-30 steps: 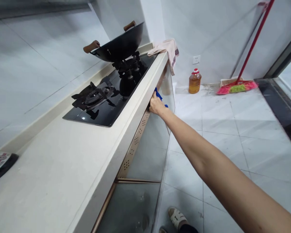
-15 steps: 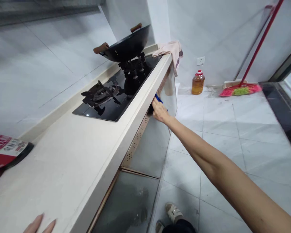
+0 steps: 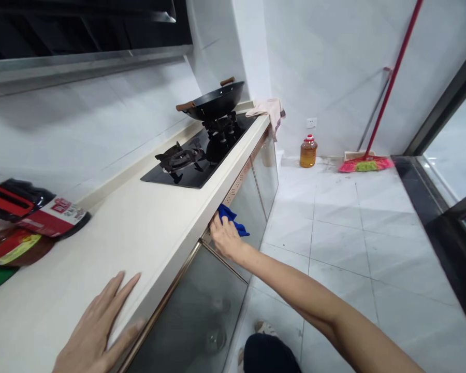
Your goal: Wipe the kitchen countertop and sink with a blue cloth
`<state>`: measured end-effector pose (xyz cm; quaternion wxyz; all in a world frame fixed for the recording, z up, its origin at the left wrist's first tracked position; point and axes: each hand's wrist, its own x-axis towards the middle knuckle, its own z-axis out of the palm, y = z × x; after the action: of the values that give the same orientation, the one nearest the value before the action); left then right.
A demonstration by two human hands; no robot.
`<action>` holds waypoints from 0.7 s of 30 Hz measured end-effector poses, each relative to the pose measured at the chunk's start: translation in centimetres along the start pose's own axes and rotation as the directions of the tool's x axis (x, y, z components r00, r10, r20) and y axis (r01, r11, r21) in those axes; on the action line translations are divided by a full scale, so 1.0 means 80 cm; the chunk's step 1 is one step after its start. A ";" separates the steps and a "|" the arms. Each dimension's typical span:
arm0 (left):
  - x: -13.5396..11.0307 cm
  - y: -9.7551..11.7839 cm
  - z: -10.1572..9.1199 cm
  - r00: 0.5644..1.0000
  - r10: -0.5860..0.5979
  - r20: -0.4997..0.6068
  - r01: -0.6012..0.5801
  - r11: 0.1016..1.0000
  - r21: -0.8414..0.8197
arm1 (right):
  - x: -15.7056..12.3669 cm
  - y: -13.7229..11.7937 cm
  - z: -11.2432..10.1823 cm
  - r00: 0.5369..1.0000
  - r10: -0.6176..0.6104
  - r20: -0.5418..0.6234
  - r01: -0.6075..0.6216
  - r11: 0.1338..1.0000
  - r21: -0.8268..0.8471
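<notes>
My right hand (image 3: 226, 237) grips a blue cloth (image 3: 233, 220) against the upper front of the cabinet (image 3: 248, 189), just under the counter's edge. Part of the cloth hangs out beyond my fingers. On the pale countertop (image 3: 140, 228), my left hand (image 3: 99, 324) rests with its fingers spread and its thumb over the front edge; nothing is in it. Farther along the counter is a black gas hob (image 3: 194, 166), and a dark wok (image 3: 217, 101) with wooden handles sits on its far burner.
Sauce bottles (image 3: 42, 215) stand at the counter's left. A pink towel (image 3: 270, 110) drapes over the far corner. An oil jug (image 3: 308, 152) and a red broom (image 3: 367, 163) are by the far wall. A range hood (image 3: 81, 31) hangs above.
My right hand has moved nearer along the cabinet front with the blue cloth. More of my left hand now shows on the countertop. The view has tilted up and left.
</notes>
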<state>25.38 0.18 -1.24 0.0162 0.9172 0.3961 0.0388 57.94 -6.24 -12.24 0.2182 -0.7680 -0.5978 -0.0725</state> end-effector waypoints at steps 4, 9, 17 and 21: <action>0.003 0.003 0.000 0.999 0.031 0.008 -0.031 0.999 0.041 | -0.023 -0.031 -0.001 0.998 -0.059 -0.019 0.058 0.997 -0.059; 0.004 0.020 -0.006 0.997 0.041 0.057 -0.046 0.996 0.076 | -0.021 -0.027 -0.028 0.987 -0.039 0.156 0.032 0.999 0.043; -0.049 -0.009 -0.026 0.986 0.116 0.116 -0.120 0.992 0.032 | -0.035 -0.068 -0.049 0.974 0.057 0.218 -0.064 0.998 0.023; -0.141 -0.113 -0.019 1.000 0.016 0.002 -0.016 1.000 -0.011 | -0.068 -0.128 -0.025 0.977 0.149 0.155 -0.156 0.987 0.034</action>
<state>10.96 -1.85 -0.92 0.0215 0.9204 0.3884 0.0400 47.02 -9.97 -9.94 0.1944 -0.8098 -0.5534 0.0169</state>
